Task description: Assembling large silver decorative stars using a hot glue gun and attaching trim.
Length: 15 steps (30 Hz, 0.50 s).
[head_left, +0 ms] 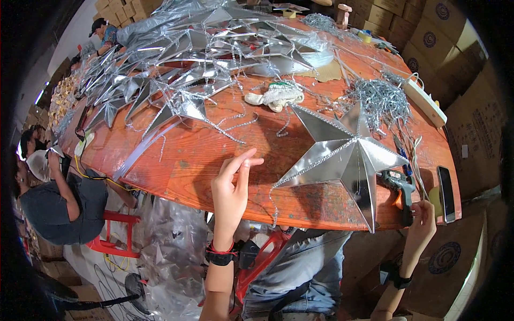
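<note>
A shiny silver five-pointed star (353, 144) lies on the wooden table in front of me, with beaded silver trim along several of its ridges. A loose end of trim hangs from its lower left point. My left hand (231, 184) hovers left of the star, holding nothing, its index finger stretched out and the thumb near it. At the table's right front edge, my right hand (423, 220) is beside the handle of a black hot glue gun (397, 184), fingers loosely bent. Whether they touch the handle is hard to see. The gun's nozzle is near the star's right point.
Many silver stars (187, 53) are heaped at the far left. A white glove (278, 96), a tangle of silver tinsel (380, 99), a power strip (424, 101) and a phone (445, 192) lie around the table. Cardboard boxes (450, 37) line the right. A person (64, 203) sits at left.
</note>
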Available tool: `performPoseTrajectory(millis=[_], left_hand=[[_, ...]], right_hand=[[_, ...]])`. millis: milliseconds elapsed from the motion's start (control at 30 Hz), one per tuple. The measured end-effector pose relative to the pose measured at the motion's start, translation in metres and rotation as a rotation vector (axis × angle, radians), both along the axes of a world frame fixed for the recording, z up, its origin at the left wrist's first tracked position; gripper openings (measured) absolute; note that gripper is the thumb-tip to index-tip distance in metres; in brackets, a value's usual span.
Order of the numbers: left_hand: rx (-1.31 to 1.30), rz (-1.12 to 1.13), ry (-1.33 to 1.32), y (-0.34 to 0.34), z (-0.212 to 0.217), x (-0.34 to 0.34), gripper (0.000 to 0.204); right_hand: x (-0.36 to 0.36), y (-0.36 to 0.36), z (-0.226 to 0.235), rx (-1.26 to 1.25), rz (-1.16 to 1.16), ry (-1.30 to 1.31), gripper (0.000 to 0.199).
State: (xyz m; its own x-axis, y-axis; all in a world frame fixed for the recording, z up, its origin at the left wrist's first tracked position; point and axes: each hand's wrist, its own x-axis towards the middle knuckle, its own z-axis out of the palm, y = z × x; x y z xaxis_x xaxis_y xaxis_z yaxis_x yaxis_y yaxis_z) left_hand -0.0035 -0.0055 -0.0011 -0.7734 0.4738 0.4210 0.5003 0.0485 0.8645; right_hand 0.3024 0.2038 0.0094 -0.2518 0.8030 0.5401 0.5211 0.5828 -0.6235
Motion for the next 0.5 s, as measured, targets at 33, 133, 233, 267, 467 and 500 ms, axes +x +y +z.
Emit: performPoseTrajectory(millis=[33, 133, 233, 267, 467, 500], left_hand=[[0.023, 0.0, -0.006, -0.0003, -0.0002, 0.0001, 0.023], [0.007, -0.038, -0.076, 0.0004, 0.0015, 0.0014, 0.027], [0.065, -0.005, -0.009, -0.0017, -0.0032, -0.0016, 0.024], [0.064, -0.005, -0.01, -0.0009, -0.0043, -0.0017, 0.024], [0.052, 0.005, -0.063, -0.0018, 0.0008, -0.0001, 0.025], [0.054, 0.0, -0.046, -0.0025, 0.0013, -0.0003, 0.025]], right_hand=[[-0.0012, -0.0017, 0.0021, -0.004, -0.001, 0.023, 0.002], [-0.0033, -0.004, 0.0021, 0.0, -0.013, 0.044, 0.004], [-0.0053, -0.0052, 0.0013, 0.046, 0.003, 0.009, 0.009], [-0.0053, -0.0055, 0.0006, 0.092, 0.014, -0.037, 0.011], [-0.005, -0.0111, 0.0063, -0.005, -0.043, -0.028, 0.017], [-0.0047, -0.0103, 0.0048, -0.006, -0.042, -0.029, 0.017]])
